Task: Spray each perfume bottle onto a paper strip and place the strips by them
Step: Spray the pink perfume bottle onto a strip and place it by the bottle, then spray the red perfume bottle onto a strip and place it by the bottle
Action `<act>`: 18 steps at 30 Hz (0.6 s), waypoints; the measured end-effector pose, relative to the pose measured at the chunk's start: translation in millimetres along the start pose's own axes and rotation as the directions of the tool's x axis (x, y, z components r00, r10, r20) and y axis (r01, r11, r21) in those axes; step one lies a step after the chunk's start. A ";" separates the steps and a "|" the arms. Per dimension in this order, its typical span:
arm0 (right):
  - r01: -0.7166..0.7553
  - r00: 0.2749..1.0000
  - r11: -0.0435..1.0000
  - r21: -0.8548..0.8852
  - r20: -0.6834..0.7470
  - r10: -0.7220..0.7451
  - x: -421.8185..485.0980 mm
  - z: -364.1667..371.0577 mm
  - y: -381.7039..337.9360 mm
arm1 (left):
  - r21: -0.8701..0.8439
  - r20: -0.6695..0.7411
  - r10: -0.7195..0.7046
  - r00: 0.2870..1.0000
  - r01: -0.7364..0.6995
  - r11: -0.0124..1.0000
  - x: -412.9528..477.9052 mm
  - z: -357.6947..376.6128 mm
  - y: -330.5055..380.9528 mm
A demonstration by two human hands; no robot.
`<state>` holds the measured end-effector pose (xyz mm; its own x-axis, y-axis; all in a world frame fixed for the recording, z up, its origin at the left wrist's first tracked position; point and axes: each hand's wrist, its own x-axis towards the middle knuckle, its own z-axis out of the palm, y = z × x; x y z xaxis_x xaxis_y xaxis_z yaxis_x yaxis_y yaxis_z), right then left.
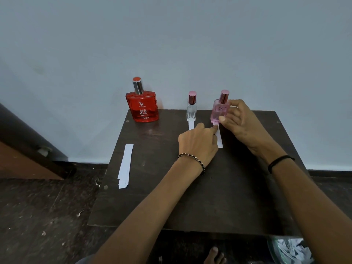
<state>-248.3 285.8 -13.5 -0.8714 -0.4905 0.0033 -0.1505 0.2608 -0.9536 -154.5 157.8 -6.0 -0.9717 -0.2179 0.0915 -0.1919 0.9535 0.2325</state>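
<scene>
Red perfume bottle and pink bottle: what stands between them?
In the head view, a small clear bottle with a paper strip at its base.
</scene>
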 end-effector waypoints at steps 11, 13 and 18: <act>-0.111 0.989 0.994 -0.018 -0.097 0.108 -45.7 -1.3 -6.0 | -0.170 -0.061 -0.034 0.998 0.023 0.985 -26.0 -20.8 -1.1; -0.123 0.987 0.992 -0.013 -0.107 0.121 -58.7 3.0 -8.4 | -0.195 -0.066 -0.034 0.997 0.020 0.981 -36.0 -27.4 -3.8; -0.126 0.983 0.990 -0.060 -0.138 0.117 -92.5 25.4 -22.5 | -0.265 -0.088 -0.081 0.993 0.055 0.963 -66.6 -38.8 -24.7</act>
<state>-152.4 304.2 -0.1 -0.9390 -0.3373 -0.0670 -0.0670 0.3704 -0.9265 -79.7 140.7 19.8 -0.9370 -0.3120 0.1571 -0.2018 0.8507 0.4854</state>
